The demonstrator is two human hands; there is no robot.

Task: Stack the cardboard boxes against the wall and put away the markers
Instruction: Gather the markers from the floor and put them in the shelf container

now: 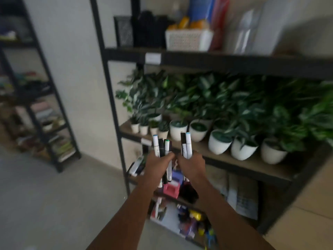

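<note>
My left hand (156, 166) grips a bundle of several markers (162, 145), white and black barrels standing upright, with their lower ends poking out below my fist. My right hand (191, 164) holds two more markers (186, 144), one black and one white with a blue cap, also upright. Both hands are close together in front of a black metal shelf unit (115, 105). More markers (136, 166) lie on the shelf level just left of my left hand. A cardboard box (311, 204) shows at the right edge.
Potted artificial plants in white pots (219, 144) fill the middle shelf. A white basket (188, 40) and black organisers sit on the top shelf. Lower shelves hold coloured stationery (173, 188). A second black rack (45, 105) stands at the left against the wall.
</note>
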